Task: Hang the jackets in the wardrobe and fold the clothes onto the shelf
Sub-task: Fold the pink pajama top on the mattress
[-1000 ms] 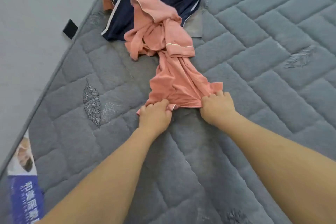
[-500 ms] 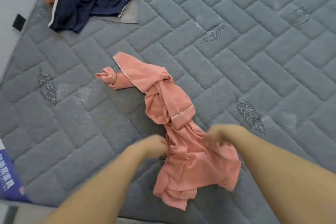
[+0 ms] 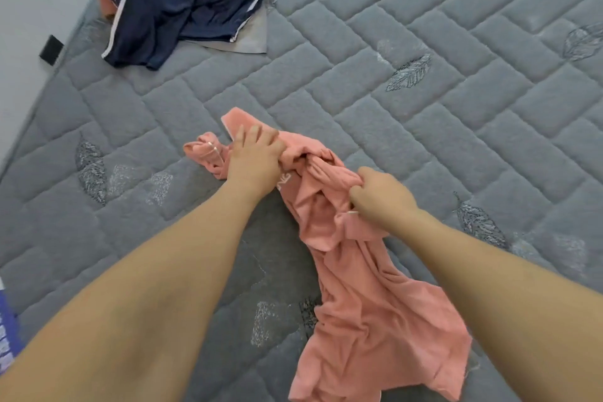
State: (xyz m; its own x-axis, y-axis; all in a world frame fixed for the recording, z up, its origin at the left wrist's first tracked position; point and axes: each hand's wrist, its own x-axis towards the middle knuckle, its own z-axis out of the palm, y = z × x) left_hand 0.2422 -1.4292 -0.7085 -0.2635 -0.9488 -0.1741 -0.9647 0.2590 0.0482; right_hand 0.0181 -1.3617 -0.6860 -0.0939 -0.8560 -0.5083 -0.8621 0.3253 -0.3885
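A crumpled salmon-pink garment [image 3: 365,297] lies twisted on the grey quilted mattress [image 3: 424,114], stretching from the middle toward the near edge. My left hand [image 3: 254,160] lies on its upper twisted part, fingers spread over the cloth and the thumb side tucked into the folds. My right hand [image 3: 381,196] pinches a bunched fold just right of the knot. A navy jacket [image 3: 182,0] with white stripes lies in a heap at the far left corner of the mattress.
A grey cloth [image 3: 251,39] pokes out from under the navy jacket. A small black tag [image 3: 50,48] sits at the mattress's left edge beside the pale floor. A blue printed label [image 3: 6,336] shows at the lower left.
The pink garment was dragged away from the navy jacket toward me. Both hands let go of its hem and moved up to the twisted middle part.
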